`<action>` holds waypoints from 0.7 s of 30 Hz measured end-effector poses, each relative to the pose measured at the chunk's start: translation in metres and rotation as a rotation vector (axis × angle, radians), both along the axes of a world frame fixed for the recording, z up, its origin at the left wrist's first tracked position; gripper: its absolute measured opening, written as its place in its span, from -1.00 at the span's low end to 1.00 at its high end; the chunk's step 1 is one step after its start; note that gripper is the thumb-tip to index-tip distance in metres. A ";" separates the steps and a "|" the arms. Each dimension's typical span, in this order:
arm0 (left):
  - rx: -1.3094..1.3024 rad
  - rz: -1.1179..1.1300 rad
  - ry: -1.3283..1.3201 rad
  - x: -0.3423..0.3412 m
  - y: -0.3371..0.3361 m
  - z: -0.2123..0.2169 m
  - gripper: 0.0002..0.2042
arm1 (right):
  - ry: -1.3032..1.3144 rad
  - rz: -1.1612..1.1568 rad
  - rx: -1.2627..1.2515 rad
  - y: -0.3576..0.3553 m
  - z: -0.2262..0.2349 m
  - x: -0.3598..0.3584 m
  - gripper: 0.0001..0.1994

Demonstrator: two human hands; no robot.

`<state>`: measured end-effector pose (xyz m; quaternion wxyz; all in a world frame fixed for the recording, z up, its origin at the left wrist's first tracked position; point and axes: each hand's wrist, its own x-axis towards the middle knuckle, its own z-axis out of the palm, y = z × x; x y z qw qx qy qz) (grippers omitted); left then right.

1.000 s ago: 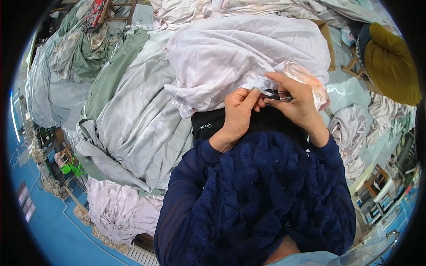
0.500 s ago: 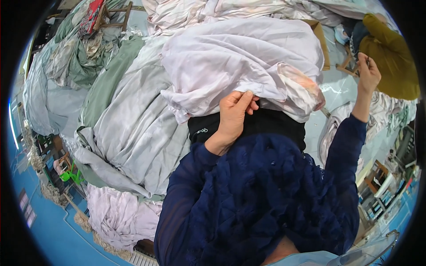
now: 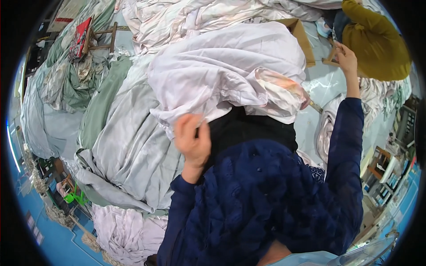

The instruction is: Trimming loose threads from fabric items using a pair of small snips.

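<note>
Reaching far out, the right hand (image 3: 345, 56) has left the white sheet (image 3: 230, 71) and is touching a wooden frame (image 3: 332, 55); the blurry left hand (image 3: 191, 138), fingers curled, is still holding it.

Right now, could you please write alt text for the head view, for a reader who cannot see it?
A person's left hand grips the edge of a bunched white sheet, while the right hand reaches far out beside a mustard bundle. Heaps of pale linen surround them.

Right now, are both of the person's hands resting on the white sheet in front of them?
No: only the left hand is at the white sheet; the right hand is stretched far out beside a mustard-yellow bundle.
</note>
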<state>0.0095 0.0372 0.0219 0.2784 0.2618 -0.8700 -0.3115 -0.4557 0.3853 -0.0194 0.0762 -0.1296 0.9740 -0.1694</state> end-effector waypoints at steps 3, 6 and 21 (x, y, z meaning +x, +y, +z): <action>-0.192 0.104 -0.029 0.011 -0.025 0.005 -0.55 | 0.044 -0.035 -0.375 -0.021 0.017 0.039 -0.60; -0.233 0.275 -0.260 0.028 -0.044 0.005 -0.35 | 0.003 0.104 -0.666 -0.067 0.032 0.095 -0.43; 0.268 -0.013 0.034 0.039 -0.103 -0.032 -0.87 | 0.152 0.516 -0.709 -0.139 0.048 0.225 -0.62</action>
